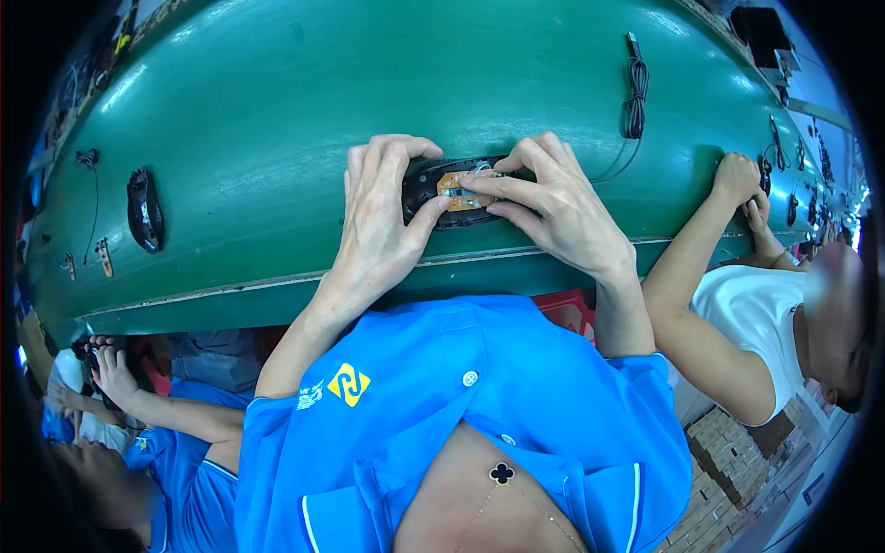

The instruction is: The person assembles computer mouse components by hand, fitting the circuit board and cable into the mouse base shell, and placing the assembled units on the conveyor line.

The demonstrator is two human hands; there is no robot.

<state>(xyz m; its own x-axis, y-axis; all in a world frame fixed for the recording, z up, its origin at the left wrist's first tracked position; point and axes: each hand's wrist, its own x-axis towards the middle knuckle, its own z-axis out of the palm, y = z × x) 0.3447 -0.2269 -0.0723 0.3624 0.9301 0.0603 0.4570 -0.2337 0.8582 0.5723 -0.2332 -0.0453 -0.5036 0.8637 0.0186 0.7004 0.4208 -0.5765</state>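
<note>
An opened computer mouse's black base (419, 189) lies on the green table in front of me, with an orange circuit board (452, 181) seated in it. My left hand (380, 205) curls round the base's left end, its thumb reaching the board's near edge. From the other side my right hand (564, 205) grips the base's right end, one finger pressed across the board. Thin wires (481, 169) show at the board's far side. A dark cable (634, 101), bundled and ending in a plug, trails from beyond my right hand.
On the left lie a black mouse shell (145, 210), small circuit boards (104, 258) and a thin cable (93, 203). The table's near edge (304, 278) runs before my body. Co-workers sit at both sides; the right one's hands (740, 184) rest on the table by more cables.
</note>
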